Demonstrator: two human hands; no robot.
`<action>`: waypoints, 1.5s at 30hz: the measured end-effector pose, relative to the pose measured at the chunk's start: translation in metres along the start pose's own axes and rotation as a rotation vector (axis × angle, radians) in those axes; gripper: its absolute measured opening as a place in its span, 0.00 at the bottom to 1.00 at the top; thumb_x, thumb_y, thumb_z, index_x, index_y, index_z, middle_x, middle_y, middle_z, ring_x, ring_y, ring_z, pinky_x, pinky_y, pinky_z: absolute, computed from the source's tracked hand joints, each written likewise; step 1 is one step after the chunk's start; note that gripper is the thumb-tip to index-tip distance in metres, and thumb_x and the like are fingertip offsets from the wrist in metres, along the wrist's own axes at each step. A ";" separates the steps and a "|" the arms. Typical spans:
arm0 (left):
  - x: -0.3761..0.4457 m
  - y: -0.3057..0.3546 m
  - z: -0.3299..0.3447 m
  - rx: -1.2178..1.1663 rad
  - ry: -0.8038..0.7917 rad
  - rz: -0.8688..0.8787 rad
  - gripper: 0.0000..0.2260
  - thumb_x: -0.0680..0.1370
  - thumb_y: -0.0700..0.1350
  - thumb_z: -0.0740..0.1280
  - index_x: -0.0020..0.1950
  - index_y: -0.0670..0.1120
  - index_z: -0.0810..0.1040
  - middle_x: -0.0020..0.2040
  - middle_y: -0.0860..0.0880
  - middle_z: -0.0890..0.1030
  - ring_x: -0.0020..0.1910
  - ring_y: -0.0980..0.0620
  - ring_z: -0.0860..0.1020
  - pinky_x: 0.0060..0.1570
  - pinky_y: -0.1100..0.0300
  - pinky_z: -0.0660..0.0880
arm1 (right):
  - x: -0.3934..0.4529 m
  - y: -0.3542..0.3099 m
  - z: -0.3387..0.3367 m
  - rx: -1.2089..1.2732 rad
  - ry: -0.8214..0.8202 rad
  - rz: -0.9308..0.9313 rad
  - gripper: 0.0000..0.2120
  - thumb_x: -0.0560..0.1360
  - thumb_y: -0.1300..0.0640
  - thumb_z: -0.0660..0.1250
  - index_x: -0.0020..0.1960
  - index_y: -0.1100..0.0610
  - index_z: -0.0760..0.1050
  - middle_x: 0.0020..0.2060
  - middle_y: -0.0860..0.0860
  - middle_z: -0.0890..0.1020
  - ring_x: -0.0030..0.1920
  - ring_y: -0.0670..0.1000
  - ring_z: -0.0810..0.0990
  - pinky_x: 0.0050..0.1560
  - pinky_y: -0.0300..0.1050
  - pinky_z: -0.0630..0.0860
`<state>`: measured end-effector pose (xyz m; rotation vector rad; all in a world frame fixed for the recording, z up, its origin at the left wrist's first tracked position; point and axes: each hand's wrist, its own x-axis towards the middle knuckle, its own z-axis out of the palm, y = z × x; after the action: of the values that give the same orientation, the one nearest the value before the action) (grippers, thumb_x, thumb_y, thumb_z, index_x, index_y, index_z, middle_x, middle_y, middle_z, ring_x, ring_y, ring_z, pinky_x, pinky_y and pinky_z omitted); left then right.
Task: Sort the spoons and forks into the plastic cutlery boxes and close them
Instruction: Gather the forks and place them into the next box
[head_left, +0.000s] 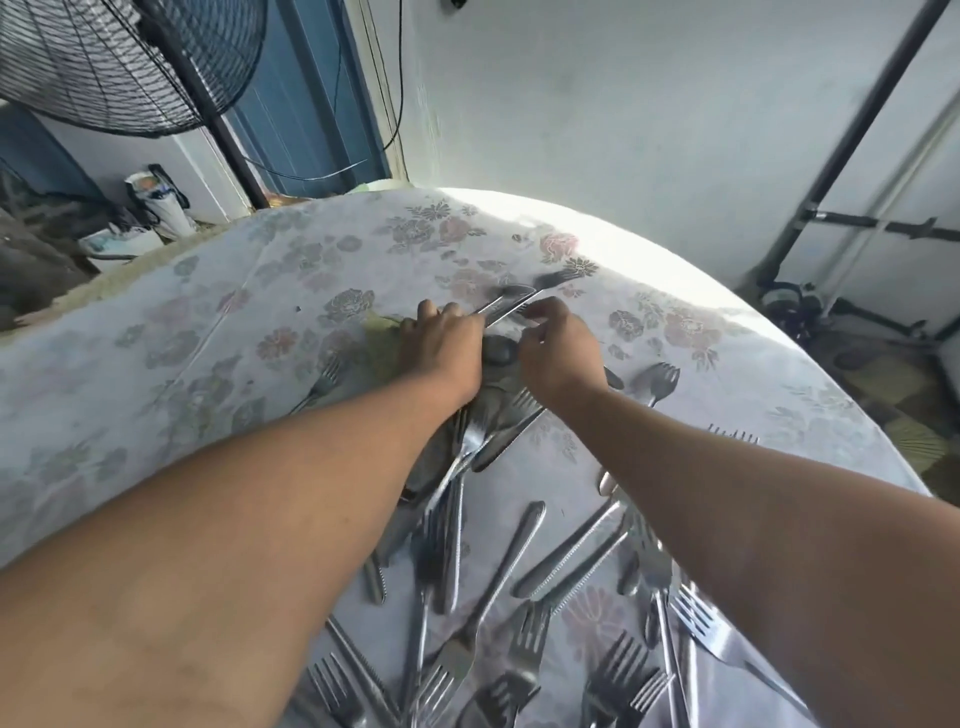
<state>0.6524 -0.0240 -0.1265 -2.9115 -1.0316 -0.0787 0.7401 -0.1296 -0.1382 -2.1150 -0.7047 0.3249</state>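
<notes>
No legible writing or brand marks are showing on any item. The plastic cutlery boxes are not clearly discernible; a pale yellow-green patch (382, 338) is lying by the left hand, its nature uncertain.

Left hand (441, 345): reaching over the far middle of the table, fingers curled around a bundle of slim silver metal cutlery handles (506, 306). The bundle is running on a diagonal, its long axis pointing up and to the right, away from the person; the far ends are blurred, so spoon or fork cannot be told.

Right hand (558, 345): sitting just beside the left, fingertips pinching the same bundle from the right side.

Dark-bowled metal spoon (501, 351): lying between the two hands on the cloth.

Loose heap of stainless steel forks, spoons and serrated knives (498, 571): spreading across the near half of the table between the forearms, handles crossing in many directions, several fork tines pointing toward the person.

Round table covered in a white floral plastic cloth (234, 322): carrying everything.

Black wire-caged standing fan (119, 57): standing at upper left.
</notes>
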 end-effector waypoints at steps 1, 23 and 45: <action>0.001 -0.003 0.001 -0.025 0.050 0.007 0.11 0.81 0.41 0.63 0.61 0.52 0.78 0.62 0.48 0.77 0.62 0.42 0.69 0.58 0.48 0.68 | 0.004 0.000 -0.001 -0.015 0.007 -0.007 0.16 0.80 0.58 0.57 0.64 0.52 0.75 0.55 0.57 0.81 0.52 0.58 0.81 0.53 0.49 0.77; -0.051 -0.078 -0.020 -0.863 0.429 -0.377 0.10 0.85 0.52 0.59 0.55 0.47 0.73 0.36 0.52 0.76 0.33 0.50 0.75 0.31 0.55 0.66 | 0.023 -0.045 0.055 -0.239 -0.101 -0.009 0.07 0.82 0.58 0.62 0.59 0.59 0.72 0.45 0.55 0.76 0.45 0.57 0.74 0.43 0.47 0.70; -0.201 -0.138 -0.083 -1.248 0.018 -0.538 0.13 0.84 0.43 0.58 0.49 0.43 0.81 0.36 0.47 0.74 0.30 0.50 0.71 0.30 0.59 0.68 | -0.194 -0.124 0.060 0.720 0.034 0.405 0.09 0.84 0.58 0.61 0.59 0.57 0.79 0.42 0.49 0.84 0.37 0.48 0.77 0.45 0.45 0.77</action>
<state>0.4074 -0.0486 -0.0526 -3.3230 -2.3971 -1.1341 0.5104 -0.1463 -0.0784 -1.5413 -0.0886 0.6505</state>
